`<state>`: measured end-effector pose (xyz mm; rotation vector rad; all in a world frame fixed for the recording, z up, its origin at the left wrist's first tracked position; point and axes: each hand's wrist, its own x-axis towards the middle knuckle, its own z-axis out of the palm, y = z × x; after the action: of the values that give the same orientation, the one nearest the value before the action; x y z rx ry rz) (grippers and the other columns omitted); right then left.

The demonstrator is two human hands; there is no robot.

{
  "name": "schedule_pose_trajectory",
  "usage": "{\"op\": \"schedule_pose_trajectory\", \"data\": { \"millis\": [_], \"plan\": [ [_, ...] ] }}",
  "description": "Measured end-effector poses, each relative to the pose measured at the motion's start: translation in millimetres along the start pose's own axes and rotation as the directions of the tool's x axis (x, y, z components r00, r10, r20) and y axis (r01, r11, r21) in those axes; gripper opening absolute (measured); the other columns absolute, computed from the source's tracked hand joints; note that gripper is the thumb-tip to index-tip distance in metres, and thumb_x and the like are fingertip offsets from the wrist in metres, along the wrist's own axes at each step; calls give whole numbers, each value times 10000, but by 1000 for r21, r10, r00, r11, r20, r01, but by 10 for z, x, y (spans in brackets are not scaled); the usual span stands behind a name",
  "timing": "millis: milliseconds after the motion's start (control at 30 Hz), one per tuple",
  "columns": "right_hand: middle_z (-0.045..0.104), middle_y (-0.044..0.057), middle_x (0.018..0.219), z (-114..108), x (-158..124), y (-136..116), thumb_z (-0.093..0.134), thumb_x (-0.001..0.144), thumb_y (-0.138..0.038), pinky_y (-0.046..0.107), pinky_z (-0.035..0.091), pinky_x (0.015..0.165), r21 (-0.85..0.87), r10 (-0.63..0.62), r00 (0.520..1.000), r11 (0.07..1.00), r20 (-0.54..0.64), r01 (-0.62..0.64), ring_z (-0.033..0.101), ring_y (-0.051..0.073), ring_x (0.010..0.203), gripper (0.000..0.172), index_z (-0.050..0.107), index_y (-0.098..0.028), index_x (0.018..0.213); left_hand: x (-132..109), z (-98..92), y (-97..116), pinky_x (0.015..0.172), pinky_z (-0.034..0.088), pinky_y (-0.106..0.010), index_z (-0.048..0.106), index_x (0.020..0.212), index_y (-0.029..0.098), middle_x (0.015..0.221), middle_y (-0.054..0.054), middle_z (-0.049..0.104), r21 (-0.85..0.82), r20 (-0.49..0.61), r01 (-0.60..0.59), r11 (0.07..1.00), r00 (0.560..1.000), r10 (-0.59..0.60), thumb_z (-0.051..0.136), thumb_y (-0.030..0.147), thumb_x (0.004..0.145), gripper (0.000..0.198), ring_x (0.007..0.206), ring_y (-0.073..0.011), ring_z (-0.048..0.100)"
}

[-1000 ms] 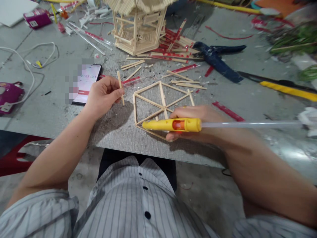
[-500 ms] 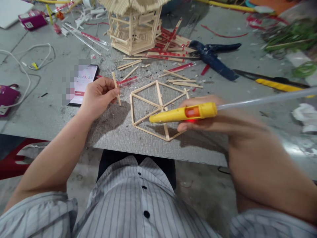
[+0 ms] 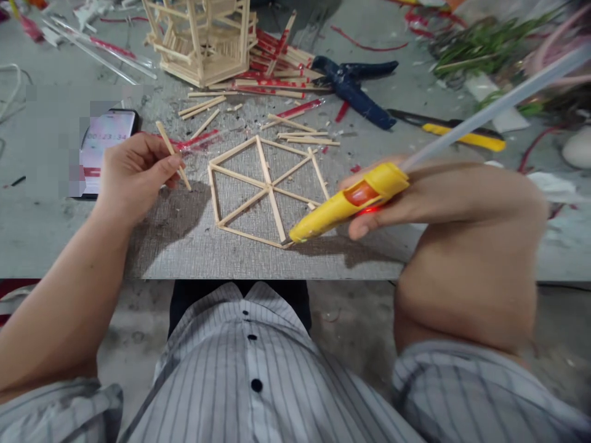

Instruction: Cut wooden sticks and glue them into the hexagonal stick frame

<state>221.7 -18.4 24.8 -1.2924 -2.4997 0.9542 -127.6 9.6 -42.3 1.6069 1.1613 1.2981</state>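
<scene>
My left hand (image 3: 141, 169) pinches a short wooden stick (image 3: 173, 155), held tilted to the left of a flat hexagonal stick frame (image 3: 269, 186). The frame lies on the table with spokes meeting at its centre. My right hand (image 3: 388, 215) is closed round a yellow hot glue gun (image 3: 348, 203) with a clear glue stick (image 3: 498, 104) out of its back end. A red light glows under the gun. Its nozzle is at the frame's near corner; whether it touches, I cannot tell. The gun and my hand hide part of the frame's right side.
A stick-built pavilion model (image 3: 201, 46) stands behind, beside red-wrapped sticks (image 3: 277, 55). Dark blue pliers (image 3: 355, 89) and a yellow-and-black cutter knife (image 3: 462, 134) lie to the right. A phone (image 3: 108, 132) is partly behind my left hand. Loose sticks (image 3: 203, 107) lie beyond the frame.
The glue gun's nozzle has gone from over the frame's left side to its near corner, and the gun tilts more steeply. The left hand still holds its stick. The whole view has shifted.
</scene>
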Motion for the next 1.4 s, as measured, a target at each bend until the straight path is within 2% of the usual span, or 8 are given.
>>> {"op": "schedule_pose_trajectory", "data": {
  "millis": [67, 133, 433, 600, 800, 1133, 1333, 1400],
  "plan": [
    [618, -52, 565, -9, -9, 24, 689, 653, -647, 230, 478, 500, 111, 43, 987, 992, 153, -60, 603, 125, 565, 410, 606, -251, 586, 2, 0, -3, 470, 447, -297, 678, 749, 223, 595, 42, 636, -1, 1, -3, 1000, 1000, 3, 878, 515, 625, 375, 506, -96, 547],
    [621, -56, 584, -20, -9, 45, 697, 667, -620, 225, 461, 500, 134, 61, 978, 987, 199, -89, 595, 119, 581, 371, 645, -254, 630, 10, -2, -13, 468, 449, -289, 674, 757, 206, 595, 35, 637, -2, 4, -7, 1000, 1000, 7, 881, 507, 626, 388, 503, -93, 549],
    [688, -24, 607, -28, -7, 19, 601, 586, -860, 262, 502, 472, 51, 49, 984, 997, 169, -59, 627, 161, 561, 620, 734, -268, 713, 12, -6, -22, 455, 445, -262, 676, 758, 209, 585, 36, 635, 24, -6, -15, 1000, 1000, 15, 877, 488, 645, 362, 506, -81, 544],
    [697, -31, 656, -36, -15, 42, 623, 643, -784, 287, 508, 513, 1, 52, 982, 999, 181, -54, 637, 170, 592, 538, 757, -282, 785, 15, -1, -14, 425, 447, -245, 688, 734, 221, 563, 50, 641, 17, -18, -17, 1000, 1000, 17, 889, 500, 610, 367, 492, -80, 552],
    [697, -36, 634, -70, -42, 22, 622, 632, -766, 320, 540, 560, -31, 103, 971, 995, 214, -98, 660, 194, 619, 499, 718, -279, 678, 17, -1, -13, 408, 440, -248, 683, 720, 232, 561, 62, 646, 25, -19, -19, 1000, 1000, 20, 889, 509, 603, 364, 477, -76, 544],
    [724, -22, 701, -98, -41, -4, 637, 665, -782, 299, 548, 575, 83, 0, 981, 996, 195, -17, 670, 191, 655, 498, 761, -307, 747, 20, 9, 7, 405, 418, -283, 693, 708, 253, 551, 61, 641, 31, -33, -6, 999, 999, 7, 898, 527, 567, 370, 477, -96, 537],
    [706, -27, 644, -109, -49, -53, 527, 621, -899, 311, 545, 531, 65, 5, 980, 998, 198, -18, 660, 184, 596, 648, 768, -311, 744, 8, 10, 28, 420, 431, -266, 700, 721, 257, 576, 68, 649, 44, -20, 1, 999, 1000, 0, 887, 537, 586, 362, 491, -85, 554],
    [698, -22, 615, -95, -39, -109, 451, 582, -958, 318, 547, 498, 14, 4, 992, 1000, 128, -6, 654, 183, 562, 720, 760, -316, 681, 7, 9, 23, 410, 422, -260, 697, 718, 254, 567, 70, 645, 39, -20, -4, 999, 1000, 5, 888, 541, 582, 371, 485, -80, 546]
  ]
}}
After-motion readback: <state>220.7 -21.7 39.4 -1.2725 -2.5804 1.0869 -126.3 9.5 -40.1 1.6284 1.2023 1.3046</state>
